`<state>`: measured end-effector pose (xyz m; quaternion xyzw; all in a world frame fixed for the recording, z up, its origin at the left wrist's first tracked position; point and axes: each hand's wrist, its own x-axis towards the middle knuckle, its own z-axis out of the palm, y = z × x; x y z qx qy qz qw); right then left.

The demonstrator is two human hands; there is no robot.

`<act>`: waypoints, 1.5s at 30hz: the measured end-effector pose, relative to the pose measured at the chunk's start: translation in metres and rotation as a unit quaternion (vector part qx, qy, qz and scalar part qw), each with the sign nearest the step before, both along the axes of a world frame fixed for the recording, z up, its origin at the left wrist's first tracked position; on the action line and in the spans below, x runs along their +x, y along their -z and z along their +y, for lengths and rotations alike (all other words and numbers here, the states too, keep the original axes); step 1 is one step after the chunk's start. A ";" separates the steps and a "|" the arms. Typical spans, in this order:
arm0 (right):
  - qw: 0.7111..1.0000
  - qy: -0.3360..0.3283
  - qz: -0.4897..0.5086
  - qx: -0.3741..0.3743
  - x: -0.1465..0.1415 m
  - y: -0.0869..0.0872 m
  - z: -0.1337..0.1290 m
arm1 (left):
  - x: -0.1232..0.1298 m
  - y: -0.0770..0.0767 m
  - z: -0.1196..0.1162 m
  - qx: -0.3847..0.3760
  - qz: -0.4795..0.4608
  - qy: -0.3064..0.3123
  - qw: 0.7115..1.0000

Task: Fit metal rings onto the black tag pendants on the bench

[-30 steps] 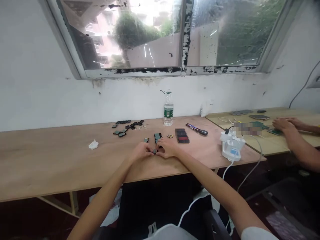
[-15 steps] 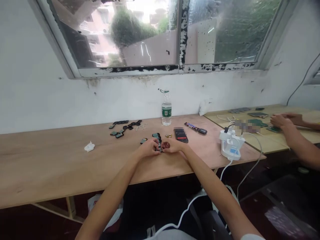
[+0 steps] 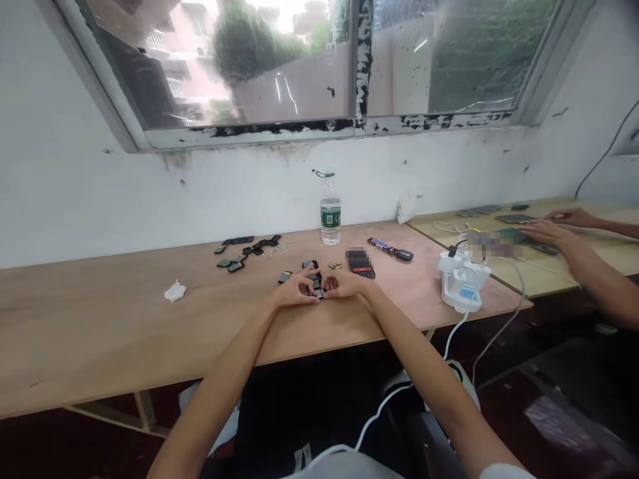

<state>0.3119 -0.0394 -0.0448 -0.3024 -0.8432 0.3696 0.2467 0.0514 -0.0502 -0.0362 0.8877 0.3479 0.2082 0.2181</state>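
Small dark pieces with grey-green faces [image 3: 310, 265] lie on the wooden table between my hands. My left hand [image 3: 295, 290] curves around their left side, its thumb and fingers spread, with the thumb tip at the lowest piece [image 3: 319, 293]. From the right, my right hand [image 3: 342, 284] touches that same piece, its fingers curled in; what they hold, if anything, is too small to tell. One more such piece [image 3: 285, 277] rests just left of my left hand. Small gold-coloured parts [image 3: 335, 265] lie just beyond my right hand.
Several dark pieces [image 3: 235, 266] and small pale bits [image 3: 273, 250] lie at the back left. A bottle [image 3: 330, 216], phone [image 3: 360, 262], snack bar [image 3: 381, 246], black fob [image 3: 404, 255], crumpled tissue [image 3: 174, 291] and white power strip [image 3: 462, 283] surround the work. Another person's hands [image 3: 549, 231] are at right.
My left hand's fingers have spread and lifted, showing more of the dark pieces. My right hand stays close beside them. The other person's hands have moved apart. The view has shifted slightly.
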 end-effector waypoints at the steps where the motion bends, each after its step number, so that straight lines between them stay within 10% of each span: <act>1: 1.000 0.001 -0.001 0.001 0.000 0.001 0.001 | 0.000 0.000 0.001 0.001 0.002 -0.002 1.000; 24: 0.997 -0.017 0.078 -0.003 0.003 -0.010 -0.001 | 0.007 -0.004 -0.010 0.042 0.006 -0.012 0.999; 37: 0.934 0.327 -0.012 0.145 0.008 0.018 0.027 | -0.004 -0.013 0.012 0.037 0.110 -0.033 0.993; 45: 0.935 0.327 0.004 0.139 0.012 0.004 0.018 | 0.029 -0.005 0.048 0.061 0.109 -0.122 0.985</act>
